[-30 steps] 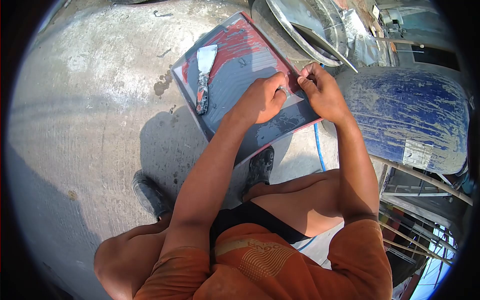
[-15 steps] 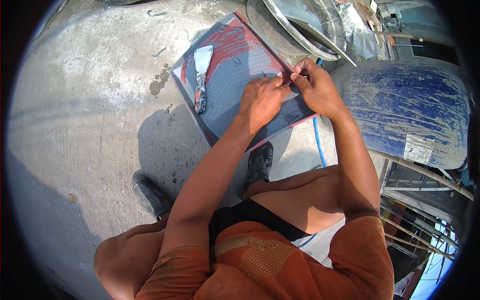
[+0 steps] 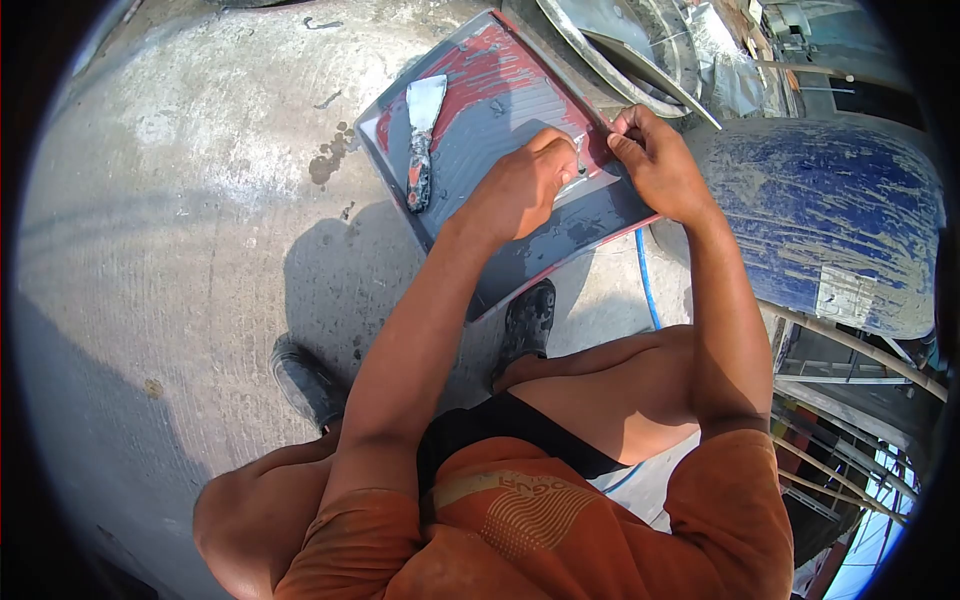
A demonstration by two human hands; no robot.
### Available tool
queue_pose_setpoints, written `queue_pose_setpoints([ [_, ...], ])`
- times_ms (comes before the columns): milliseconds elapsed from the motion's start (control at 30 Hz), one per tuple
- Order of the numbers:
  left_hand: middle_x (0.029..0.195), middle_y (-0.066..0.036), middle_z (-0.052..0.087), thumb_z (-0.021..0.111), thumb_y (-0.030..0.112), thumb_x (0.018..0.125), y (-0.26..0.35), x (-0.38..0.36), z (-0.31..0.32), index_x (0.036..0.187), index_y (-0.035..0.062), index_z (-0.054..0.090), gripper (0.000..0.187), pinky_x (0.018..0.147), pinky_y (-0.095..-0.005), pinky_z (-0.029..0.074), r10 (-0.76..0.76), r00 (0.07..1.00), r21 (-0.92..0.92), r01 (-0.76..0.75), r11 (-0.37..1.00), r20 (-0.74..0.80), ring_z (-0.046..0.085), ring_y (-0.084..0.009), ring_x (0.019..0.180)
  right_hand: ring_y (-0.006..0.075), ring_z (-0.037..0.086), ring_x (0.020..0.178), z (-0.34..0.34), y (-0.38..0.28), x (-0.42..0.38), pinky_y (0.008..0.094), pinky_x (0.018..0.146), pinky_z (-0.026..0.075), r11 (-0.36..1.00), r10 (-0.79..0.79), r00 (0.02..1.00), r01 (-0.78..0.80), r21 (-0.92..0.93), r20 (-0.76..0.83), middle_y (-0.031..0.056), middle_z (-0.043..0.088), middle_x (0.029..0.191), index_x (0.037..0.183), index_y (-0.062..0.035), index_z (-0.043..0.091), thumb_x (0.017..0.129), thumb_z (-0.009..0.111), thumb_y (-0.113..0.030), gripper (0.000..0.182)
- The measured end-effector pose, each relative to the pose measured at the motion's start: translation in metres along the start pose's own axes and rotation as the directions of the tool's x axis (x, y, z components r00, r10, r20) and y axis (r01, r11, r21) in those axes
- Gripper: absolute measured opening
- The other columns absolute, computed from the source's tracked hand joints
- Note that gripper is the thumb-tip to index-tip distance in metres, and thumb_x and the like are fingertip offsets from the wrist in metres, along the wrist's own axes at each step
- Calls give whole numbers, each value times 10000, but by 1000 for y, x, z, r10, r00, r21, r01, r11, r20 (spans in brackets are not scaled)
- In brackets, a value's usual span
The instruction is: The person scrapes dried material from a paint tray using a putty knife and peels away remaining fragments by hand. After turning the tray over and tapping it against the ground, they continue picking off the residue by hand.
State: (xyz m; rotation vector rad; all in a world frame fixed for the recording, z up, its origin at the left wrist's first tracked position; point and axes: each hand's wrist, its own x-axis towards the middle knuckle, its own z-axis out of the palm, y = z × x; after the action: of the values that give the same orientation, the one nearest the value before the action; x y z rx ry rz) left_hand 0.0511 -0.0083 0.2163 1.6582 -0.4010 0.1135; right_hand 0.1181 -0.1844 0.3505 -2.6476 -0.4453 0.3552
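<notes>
Nearest, at bottom centre, the orange shirt carries printed lettering, upside down and partly folded; I cannot read it surely. At upper centre lies a red tray, smeared with grey coating. It looks thin-walled, light and fairly stiff; its coated floor is probably slippery, so the rim is the better hold. There the right hand pinches the upper-right edge. The left hand curls closed over the floor, its contents hidden. A putty knife rests inside, left. Farther right, the blue drum bears a pale patch, nothing legible.
</notes>
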Motion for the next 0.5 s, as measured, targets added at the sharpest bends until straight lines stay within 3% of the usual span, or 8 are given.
queue_pose_setpoints([
  [133, 1285, -140, 619, 553, 51, 1016, 0, 6, 6, 1066, 34, 595, 67, 865, -482, 530, 88, 991, -54, -94, 994, -96, 647, -409, 1045, 220, 631, 779, -1, -3, 0, 372, 743, 506, 999, 20, 1000, -20, 29, 8, 139, 670, 865, 1032, 3, 613, 997, 654, -143, 156],
  [233, 1215, -116, 637, 581, 42, 989, 6, 7, 11, 1088, 54, 625, 109, 884, -476, 539, -10, 999, 53, 8, 999, 31, 657, -383, 1044, 232, 642, 772, 3, -8, -1, 379, 738, 510, 1000, -10, 1000, 10, -15, 14, 158, 686, 865, 1034, 7, 614, 996, 656, -148, 165],
  [300, 1107, -79, 650, 605, 41, 961, 5, 4, 21, 1131, 99, 705, 206, 895, -456, 553, 95, 994, 275, -79, 958, -46, 669, -343, 1025, 257, 663, 776, 5, -8, -1, 394, 738, 518, 1000, 1, 999, -1, 7, 41, 179, 705, 874, 1040, 9, 616, 994, 659, -151, 171],
  [500, 1092, -31, 636, 653, 60, 910, -11, 3, 29, 1093, 174, 808, 265, 854, -404, 565, 153, 988, 439, -125, 889, -29, 665, -276, 950, 299, 683, 803, 7, -8, -2, 416, 758, 526, 998, 3, 997, 1, -55, 78, 198, 719, 899, 1037, 15, 623, 990, 660, -145, 171],
])
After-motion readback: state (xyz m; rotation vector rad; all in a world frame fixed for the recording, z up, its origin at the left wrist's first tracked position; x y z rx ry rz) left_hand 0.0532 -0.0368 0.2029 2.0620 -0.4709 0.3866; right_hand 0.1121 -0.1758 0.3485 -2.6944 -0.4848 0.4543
